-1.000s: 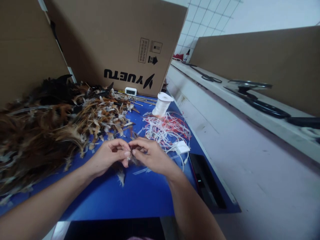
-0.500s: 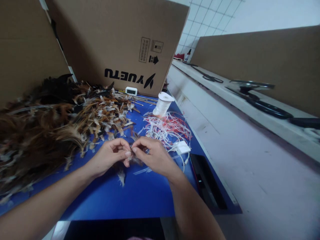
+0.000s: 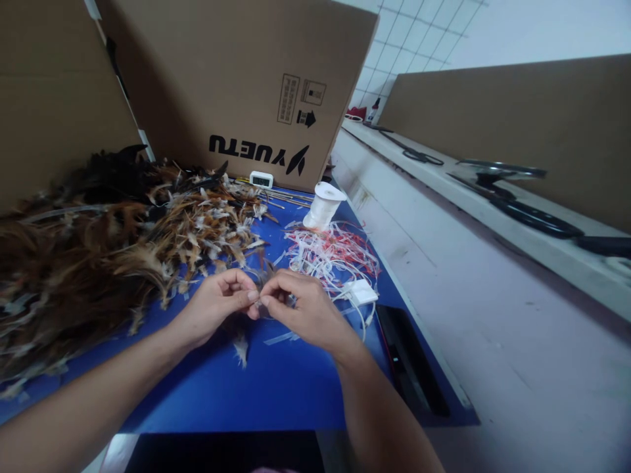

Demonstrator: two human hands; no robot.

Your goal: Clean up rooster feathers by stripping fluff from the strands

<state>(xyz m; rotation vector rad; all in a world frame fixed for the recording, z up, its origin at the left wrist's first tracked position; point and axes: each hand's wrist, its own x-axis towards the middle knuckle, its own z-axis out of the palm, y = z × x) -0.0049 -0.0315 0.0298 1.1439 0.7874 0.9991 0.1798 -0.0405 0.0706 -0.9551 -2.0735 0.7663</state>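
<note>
Work is mid-piece: left hand (image 3: 221,303) and right hand (image 3: 304,305) meet fingertip to fingertip over the blue surface (image 3: 276,394), each with thumb and forefinger pinched together. Left grip closed on a small wispy feather (image 3: 265,310); right grip closed on the same bit, as far as the blur allows. Whether anything is tied or wound round it, cannot tell; fingers cover the join. So this one looks unfinished, judging by both hands being on it. The feather sits between the fingertips, near the middle of the surface, with darker tips (image 3: 267,266) just behind, held or lying there, unclear. A pale tuft (image 3: 241,348) shows below the left hand, hanging or lying, also unclear. Plenty remains: a big brown, black and white pile (image 3: 197,220) fills the left side, no finished batch identifiable within it. To the right, a tangle of white and red strips (image 3: 320,249) lies loose, with the white spool (image 3: 322,207) upright just behind, neither touched by the hands. One clear strip (image 3: 279,338) lies near the right wrist. Overall count done versus left: not readable.
</note>
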